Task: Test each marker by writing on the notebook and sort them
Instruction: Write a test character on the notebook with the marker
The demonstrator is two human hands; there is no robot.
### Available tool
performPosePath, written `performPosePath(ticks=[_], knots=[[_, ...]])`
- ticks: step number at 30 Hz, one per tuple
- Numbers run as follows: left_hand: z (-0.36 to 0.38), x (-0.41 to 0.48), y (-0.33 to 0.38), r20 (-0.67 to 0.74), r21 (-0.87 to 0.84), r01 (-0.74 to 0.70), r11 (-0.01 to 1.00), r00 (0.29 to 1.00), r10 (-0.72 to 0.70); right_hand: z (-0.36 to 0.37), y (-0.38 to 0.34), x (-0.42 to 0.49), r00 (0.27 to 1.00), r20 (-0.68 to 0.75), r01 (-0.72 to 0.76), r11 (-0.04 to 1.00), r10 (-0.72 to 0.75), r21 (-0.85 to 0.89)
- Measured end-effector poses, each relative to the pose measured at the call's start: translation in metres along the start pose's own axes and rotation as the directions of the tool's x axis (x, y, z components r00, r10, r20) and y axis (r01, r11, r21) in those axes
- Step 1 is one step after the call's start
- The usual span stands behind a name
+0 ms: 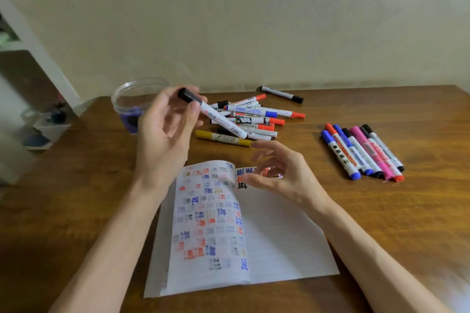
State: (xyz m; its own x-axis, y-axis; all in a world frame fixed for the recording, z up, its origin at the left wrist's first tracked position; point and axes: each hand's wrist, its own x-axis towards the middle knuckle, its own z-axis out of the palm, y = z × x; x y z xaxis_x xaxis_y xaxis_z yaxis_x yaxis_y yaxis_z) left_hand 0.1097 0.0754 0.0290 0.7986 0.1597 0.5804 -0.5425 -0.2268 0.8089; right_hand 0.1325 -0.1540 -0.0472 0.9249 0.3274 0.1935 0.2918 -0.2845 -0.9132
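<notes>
My left hand (167, 124) holds a white marker with a black cap (211, 115) between thumb and fingers, raised above the table. My right hand (277, 173) hovers over the top of the open notebook (267, 236), fingers loosely curled, holding nothing. The left page carries many coloured test marks; the right page has a few at its top. A pile of several markers (254, 117) lies behind the notebook. A yellow-capped marker (223, 138) lies in front of the pile. Several markers (361, 152) lie side by side in a row at the right.
A clear plastic jar (134, 101) with dark blue things inside stands at the back left of the wooden table (381, 211). One lone black-capped marker (282, 94) lies near the wall. A white shelf (25, 58) is beyond the table's left edge.
</notes>
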Motion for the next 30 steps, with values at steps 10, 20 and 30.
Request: performPosePath(ticks=[10,20,30], knots=[[-0.049,0.041,0.037,-0.254,0.149,-0.128,0.980,0.953,0.163,0.026,-0.003,-0.010,0.952,0.301,0.125,0.960,-0.046,-0.250],[-0.074,0.055,0.026,-0.380,0.294,-0.171,0.940,0.882,0.279,0.027,-0.001,-0.010,0.950,0.303,0.154,0.951,-0.069,-0.266],[-0.074,0.048,-0.012,-0.299,0.392,-0.016,0.920,0.943,0.144,0.027,0.001,-0.010,0.949,0.309,0.156,0.950,-0.067,-0.272]])
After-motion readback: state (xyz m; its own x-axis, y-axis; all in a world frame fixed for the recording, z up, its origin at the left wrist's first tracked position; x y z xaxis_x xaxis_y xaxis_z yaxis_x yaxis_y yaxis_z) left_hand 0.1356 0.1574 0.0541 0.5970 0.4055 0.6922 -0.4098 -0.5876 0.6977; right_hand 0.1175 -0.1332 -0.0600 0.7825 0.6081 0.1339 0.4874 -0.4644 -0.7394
